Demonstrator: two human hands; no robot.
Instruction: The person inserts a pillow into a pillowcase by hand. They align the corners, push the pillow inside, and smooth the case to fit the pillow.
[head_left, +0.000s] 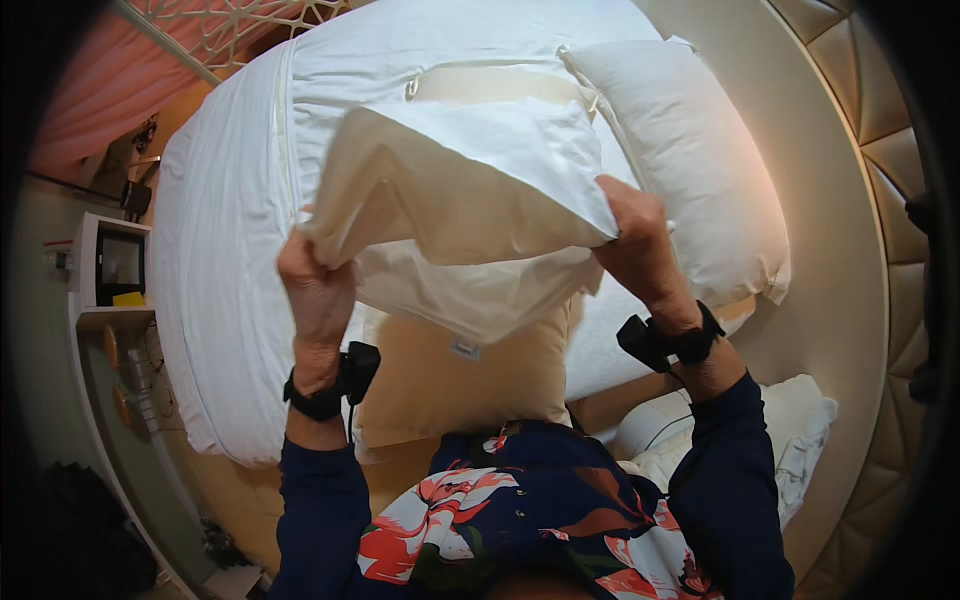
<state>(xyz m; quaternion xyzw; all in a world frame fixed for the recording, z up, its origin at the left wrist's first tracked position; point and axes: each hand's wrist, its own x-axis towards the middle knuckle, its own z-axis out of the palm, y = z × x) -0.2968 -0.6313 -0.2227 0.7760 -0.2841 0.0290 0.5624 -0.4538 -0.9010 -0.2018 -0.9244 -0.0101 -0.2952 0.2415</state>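
A white pillowcase (465, 202) is stretched between my two hands, its mouth gaping towards me. My left hand (315, 281) grips one side of its edge, and my right hand (637, 232) grips the other. The lower layer sags in the middle, with a small label (465, 347) near its hem. Below it, close to my body, lies a cream pillow (465, 394) on the near edge of the bed. The pillowcase hides the pillow's far end. Each of my wrists carries a black strapped device.
The bed (217, 247) has white bedding. A white pillow (686, 172) lies at the right, by a padded headboard (889, 120). Another cream pillow (495, 84) shows beyond the pillowcase. A bedside unit with white fabric (799, 435) stands at lower right, a white shelf (86, 262) at left.
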